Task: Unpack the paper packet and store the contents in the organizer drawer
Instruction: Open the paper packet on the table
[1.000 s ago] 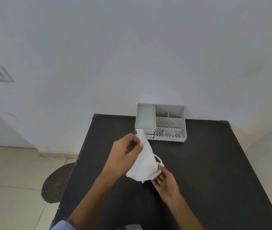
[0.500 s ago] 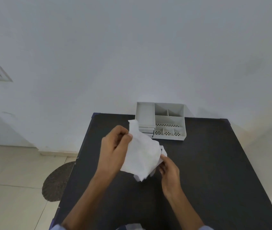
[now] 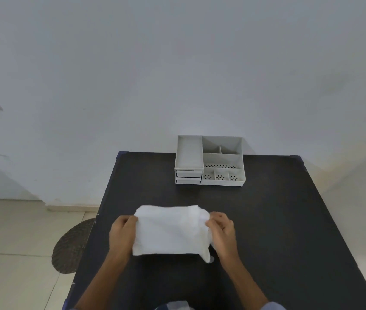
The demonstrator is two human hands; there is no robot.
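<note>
Head view, white paper packet (image 3: 171,233) stretched between both hands, left fingers (image 3: 130,220) and right fingers (image 3: 213,222) pinching its opposite edges

left hand (image 3: 122,234) + right hand (image 3: 222,233) pinch white paper packet (image 3: 171,233) | above black table (image 3: 267,220) | organizer (image 3: 210,162) at far edge

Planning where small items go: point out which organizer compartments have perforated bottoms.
On the organizer, the three small front-right compartments and the wide one behind them show hole patterns; the left tray and rear pair look solid.
</note>
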